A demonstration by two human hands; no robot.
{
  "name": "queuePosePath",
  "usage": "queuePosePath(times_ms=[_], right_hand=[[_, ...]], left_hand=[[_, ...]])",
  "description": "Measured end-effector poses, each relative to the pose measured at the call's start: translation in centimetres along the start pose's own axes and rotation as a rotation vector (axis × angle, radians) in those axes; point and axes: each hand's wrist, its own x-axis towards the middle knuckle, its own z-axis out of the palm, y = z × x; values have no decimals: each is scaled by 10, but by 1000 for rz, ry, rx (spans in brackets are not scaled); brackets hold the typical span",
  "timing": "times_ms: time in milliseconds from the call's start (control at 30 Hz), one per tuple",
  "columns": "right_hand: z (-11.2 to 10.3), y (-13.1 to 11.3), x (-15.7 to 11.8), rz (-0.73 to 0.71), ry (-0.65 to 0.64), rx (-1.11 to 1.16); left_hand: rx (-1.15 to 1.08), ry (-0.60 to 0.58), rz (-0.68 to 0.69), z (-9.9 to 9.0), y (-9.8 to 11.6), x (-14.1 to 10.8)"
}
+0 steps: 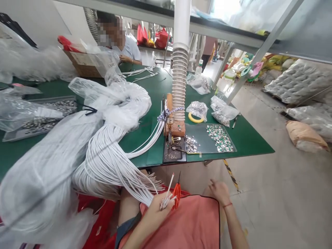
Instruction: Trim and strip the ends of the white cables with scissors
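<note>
Near my lap, my left hand (162, 206) is closed around the gathered ends of a bundle of white cords (140, 186). The cords run up and left to a thick hank draped over the table edge. Orange-red-handled scissors (177, 195) are right beside the left fingers, dark tip upward; whether the hand grips them too is unclear. My right hand (220, 191), with a red string at the wrist, is off to the right over the floor. Its fingers are loosely bent and apart, and nothing shows in them.
A small press (169, 138) stands at the green table's (254, 148) front edge. Right of it, a shallow tray (199, 138) holds small metal pieces. Clear plastic wrap (46, 173) covers cords at left. A ribbed duct (179, 76) rises mid-table. Another person (131, 48) sits across.
</note>
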Motion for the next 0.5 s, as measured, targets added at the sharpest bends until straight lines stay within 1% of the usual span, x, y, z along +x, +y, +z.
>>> queuePosePath(times_ms=[33,67,133,167,200,267,300,333,400,467,500], right_hand=[[-3,-9,-3,-49,-17,98],[-1,-21,-10,-114,-27,395],[13,-50,-30,-195,-58,571],[21,-66,-41,-253,-102,761],[28,-80,-53,-284,-110,921],[33,-105,-76,-295,-37,1128],[30,-114,-87,-304,16,1203],[23,-121,-97,-333,39,1254],[4,-130,-116,-457,37,1304],[-18,-135,-134,-559,20,1292],[-28,-138,-142,-624,32,1288]], left_hand=[[22,-11,18,1,0,1],[37,-21,35,2,0,1],[49,-27,58,4,1,3],[49,-23,63,4,1,3],[45,-16,65,4,0,3],[28,5,64,2,-1,3],[15,17,60,1,-3,2],[0,28,54,0,-5,1],[-25,37,44,-2,-9,0],[-41,32,37,-3,-13,-1],[-53,34,31,-3,-14,-2]])
